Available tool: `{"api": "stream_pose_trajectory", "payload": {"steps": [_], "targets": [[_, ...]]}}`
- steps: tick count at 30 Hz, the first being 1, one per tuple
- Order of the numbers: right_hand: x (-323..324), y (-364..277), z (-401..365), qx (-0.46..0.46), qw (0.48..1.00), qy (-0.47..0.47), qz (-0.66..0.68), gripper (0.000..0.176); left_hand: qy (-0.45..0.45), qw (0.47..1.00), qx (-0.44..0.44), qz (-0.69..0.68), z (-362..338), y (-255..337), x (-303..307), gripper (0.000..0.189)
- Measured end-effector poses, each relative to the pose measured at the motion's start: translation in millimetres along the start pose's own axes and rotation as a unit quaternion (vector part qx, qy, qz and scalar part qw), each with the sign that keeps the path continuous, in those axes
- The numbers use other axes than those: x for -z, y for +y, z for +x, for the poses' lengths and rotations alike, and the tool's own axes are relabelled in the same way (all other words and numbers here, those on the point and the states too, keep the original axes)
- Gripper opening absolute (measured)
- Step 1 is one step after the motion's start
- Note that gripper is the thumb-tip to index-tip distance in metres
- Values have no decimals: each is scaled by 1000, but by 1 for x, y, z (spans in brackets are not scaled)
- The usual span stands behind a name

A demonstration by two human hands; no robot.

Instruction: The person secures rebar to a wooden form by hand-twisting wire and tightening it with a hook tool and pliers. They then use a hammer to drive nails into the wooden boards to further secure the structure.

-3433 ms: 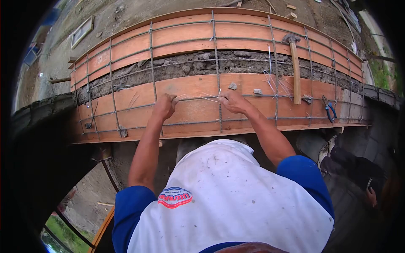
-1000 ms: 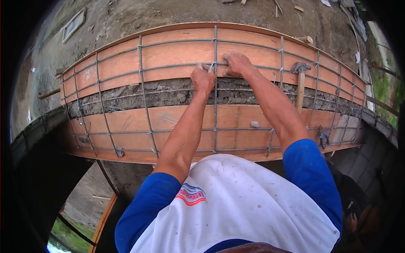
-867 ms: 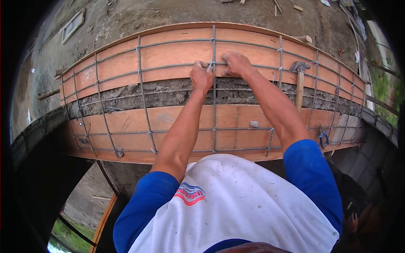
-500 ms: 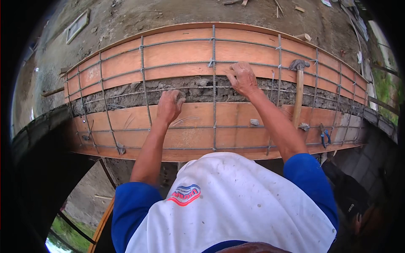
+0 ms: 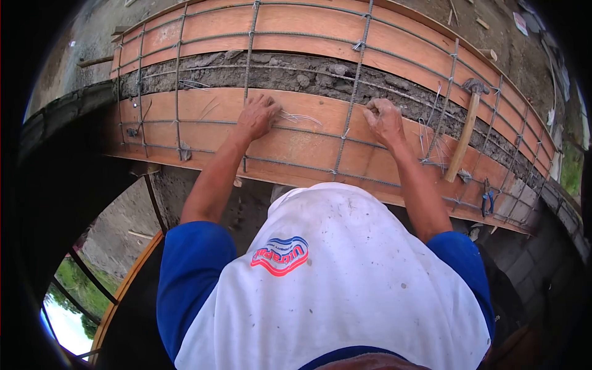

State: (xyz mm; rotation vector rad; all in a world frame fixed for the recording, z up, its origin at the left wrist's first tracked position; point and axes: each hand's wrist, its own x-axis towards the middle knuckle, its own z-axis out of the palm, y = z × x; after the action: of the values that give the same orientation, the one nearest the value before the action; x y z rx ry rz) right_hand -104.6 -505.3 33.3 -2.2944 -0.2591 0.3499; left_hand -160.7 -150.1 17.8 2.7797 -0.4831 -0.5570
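Near panel: orange-brown wood, lay beneath the left hand and right hand
Steel bars: crossed over it in a grid, 1 upright bar between the hands
Loose wires: lay just right of the left hand
Hammer: lay across bars, right of the right hand, head outward
Pliers: blue-handled, beyond the hammer from the right hand
Grey lump: sat left of the left hand

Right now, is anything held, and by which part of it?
The left hand is at one end of thin wires, hold unclear; the right hand shows nothing held.
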Motion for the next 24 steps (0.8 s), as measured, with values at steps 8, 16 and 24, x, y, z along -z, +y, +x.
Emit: {"api": "stream_pose_trajectory", "payload": {"steps": [8, 16, 24], "targets": [[-98, -50, 8, 80, 962, -186, -182, 15, 49, 999, -7, -16, 15, 6, -9, 10], [-59, -78, 15, 64, 980, -188, -10, 20, 138, 980, -51, -134, 2, 34, 41, 5], [-58, -58, 16, -219, 890, -89, 389, 35, 128, 971, 76, -187, 15, 118, 8, 12]]}}
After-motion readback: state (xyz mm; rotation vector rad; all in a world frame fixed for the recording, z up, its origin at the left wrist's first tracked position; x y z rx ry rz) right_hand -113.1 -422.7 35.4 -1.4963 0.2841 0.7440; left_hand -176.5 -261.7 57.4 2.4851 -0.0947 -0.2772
